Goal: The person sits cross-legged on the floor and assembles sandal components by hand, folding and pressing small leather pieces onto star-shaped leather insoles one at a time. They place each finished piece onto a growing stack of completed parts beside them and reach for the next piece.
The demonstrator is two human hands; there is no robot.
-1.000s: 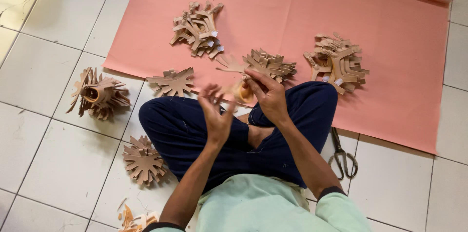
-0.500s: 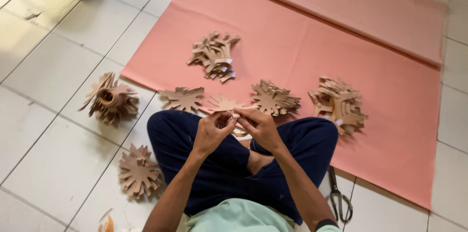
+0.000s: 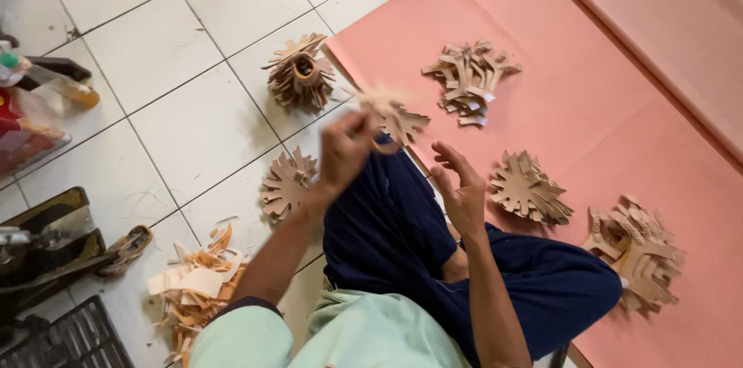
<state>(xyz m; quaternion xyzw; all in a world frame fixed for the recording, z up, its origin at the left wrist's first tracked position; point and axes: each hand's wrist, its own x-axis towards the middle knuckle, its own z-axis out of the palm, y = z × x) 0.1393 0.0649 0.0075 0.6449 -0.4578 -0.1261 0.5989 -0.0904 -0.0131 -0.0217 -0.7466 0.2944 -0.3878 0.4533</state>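
Two hands | left hand (image 3: 346, 153) grip pinched blurred tan cut-out piece (image 3: 381, 99), raised above navy knee | right hand (image 3: 462, 191) fingers spread, empty, beside knee | cut-out stacks (image 3: 470, 78) beyond, on pink sheet (image 3: 619, 105)

It looked like a small craft workshop on a white tiled floor (image 3: 178, 51): stacks of cut tan pieces (image 3: 470, 78) lay on a pink sheet (image 3: 588, 35), offcut scraps (image 3: 197, 283) near a black machine (image 3: 46, 248).

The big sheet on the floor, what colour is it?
Salmon pink; the sheet shows plainly in the head view.
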